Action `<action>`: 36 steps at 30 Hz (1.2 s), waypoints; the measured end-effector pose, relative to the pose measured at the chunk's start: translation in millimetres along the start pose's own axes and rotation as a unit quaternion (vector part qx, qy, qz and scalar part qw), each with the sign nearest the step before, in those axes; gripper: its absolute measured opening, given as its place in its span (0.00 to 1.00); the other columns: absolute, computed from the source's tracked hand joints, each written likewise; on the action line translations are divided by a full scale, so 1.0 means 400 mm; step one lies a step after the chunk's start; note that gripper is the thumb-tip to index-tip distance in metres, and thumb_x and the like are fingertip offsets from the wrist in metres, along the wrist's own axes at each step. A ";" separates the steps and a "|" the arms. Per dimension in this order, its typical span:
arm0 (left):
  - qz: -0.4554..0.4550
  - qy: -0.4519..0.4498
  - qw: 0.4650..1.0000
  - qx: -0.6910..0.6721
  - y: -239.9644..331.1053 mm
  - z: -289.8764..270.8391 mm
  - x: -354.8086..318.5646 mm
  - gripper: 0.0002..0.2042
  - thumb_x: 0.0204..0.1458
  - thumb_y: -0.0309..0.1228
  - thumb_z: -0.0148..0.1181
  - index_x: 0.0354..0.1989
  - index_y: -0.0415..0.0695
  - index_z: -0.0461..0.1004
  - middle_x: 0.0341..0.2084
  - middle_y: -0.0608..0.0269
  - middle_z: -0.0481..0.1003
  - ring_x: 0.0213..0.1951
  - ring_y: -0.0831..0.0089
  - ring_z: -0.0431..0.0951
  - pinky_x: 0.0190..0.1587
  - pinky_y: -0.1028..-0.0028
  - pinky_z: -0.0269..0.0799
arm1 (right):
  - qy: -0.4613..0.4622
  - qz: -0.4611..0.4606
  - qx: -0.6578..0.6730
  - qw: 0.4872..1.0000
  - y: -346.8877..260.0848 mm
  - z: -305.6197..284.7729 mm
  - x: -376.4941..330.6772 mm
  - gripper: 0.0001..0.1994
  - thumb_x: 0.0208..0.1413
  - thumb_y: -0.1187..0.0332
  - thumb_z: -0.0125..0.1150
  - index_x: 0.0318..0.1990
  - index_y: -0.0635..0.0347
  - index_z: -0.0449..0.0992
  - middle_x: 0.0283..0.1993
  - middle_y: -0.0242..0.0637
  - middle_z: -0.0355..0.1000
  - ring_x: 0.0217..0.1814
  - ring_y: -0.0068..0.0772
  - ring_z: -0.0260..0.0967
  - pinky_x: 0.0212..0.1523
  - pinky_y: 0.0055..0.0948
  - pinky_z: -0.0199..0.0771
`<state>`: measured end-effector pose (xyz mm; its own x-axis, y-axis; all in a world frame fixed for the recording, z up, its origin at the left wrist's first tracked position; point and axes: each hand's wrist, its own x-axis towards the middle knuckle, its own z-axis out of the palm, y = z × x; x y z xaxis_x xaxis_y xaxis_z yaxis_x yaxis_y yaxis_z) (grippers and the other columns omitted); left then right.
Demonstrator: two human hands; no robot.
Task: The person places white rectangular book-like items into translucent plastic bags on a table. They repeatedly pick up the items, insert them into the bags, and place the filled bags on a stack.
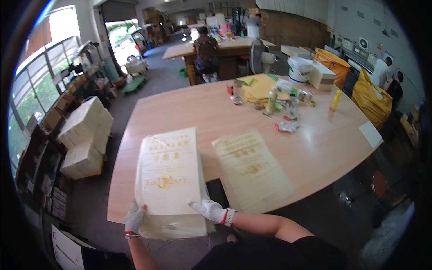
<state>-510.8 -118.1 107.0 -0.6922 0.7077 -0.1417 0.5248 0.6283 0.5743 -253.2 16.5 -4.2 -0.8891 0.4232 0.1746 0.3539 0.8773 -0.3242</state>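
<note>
A pale stack of printed sheets or bags (166, 180) with gold lettering lies near the table's front left, its near end reaching past the table edge. My left hand (134, 217), in a white glove, grips the stack's near left edge. My right hand (209, 209), also gloved, holds the near right edge, its thumb on top and the other fingers partly hidden. Beside the stack, a flat translucent printed bag (252, 173) lies on the table. A black phone-like object (218, 193) sits between them, close to my right hand.
The large wooden table (171, 105) carries a bottle (271, 100), yellow papers (258, 90), a white bucket (299, 69) and a yellow tube (335, 100) toward its far side. White stacked bundles (85, 128) stand on the left floor. A stool (379, 184) is at right; other people work farther off.
</note>
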 end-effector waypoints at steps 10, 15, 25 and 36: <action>0.383 0.014 0.811 -0.442 0.220 0.239 -0.306 0.05 0.50 0.24 0.52 0.34 0.39 0.72 0.23 0.61 0.71 0.31 0.67 0.73 0.39 0.68 0.71 | 0.215 0.526 0.046 0.822 0.418 -0.137 -0.471 0.34 0.54 0.50 0.48 0.62 0.64 0.51 0.63 0.56 0.51 0.66 0.52 0.46 0.64 0.40 0.47; 0.448 -0.160 0.873 -0.111 0.423 0.654 -0.336 0.14 0.42 0.30 0.58 0.39 0.39 0.70 0.38 0.52 0.70 0.42 0.55 0.70 0.41 0.59 0.68 | 0.126 0.634 -0.170 0.744 0.565 -0.096 -0.800 0.28 0.56 0.49 0.41 0.61 0.52 0.57 0.66 0.39 0.50 0.69 0.42 0.42 0.65 0.51 0.36; 0.497 -0.188 0.832 0.160 0.419 0.981 -0.313 0.18 0.38 0.43 0.60 0.31 0.41 0.69 0.34 0.52 0.67 0.41 0.54 0.66 0.45 0.58 0.60 | 0.043 0.648 -0.171 0.741 0.598 -0.143 -0.828 0.29 0.58 0.45 0.31 0.65 0.45 0.50 0.69 0.33 0.42 0.71 0.37 0.35 0.67 0.49 0.26; 0.506 -0.006 0.856 0.105 0.294 0.915 -0.307 0.21 0.38 0.38 0.58 0.41 0.44 0.65 0.44 0.50 0.63 0.50 0.50 0.61 0.55 0.49 0.51 | 0.160 0.514 -0.171 0.825 0.632 -0.160 -0.886 0.28 0.54 0.46 0.44 0.59 0.50 0.59 0.64 0.38 0.53 0.67 0.41 0.46 0.64 0.52 0.36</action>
<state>-182.7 -12.7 -103.1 0.1750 0.9263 0.3337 0.9306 -0.2663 0.2513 169.8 103.0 -88.4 0.0339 0.9737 0.2255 0.9834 0.0078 -0.1815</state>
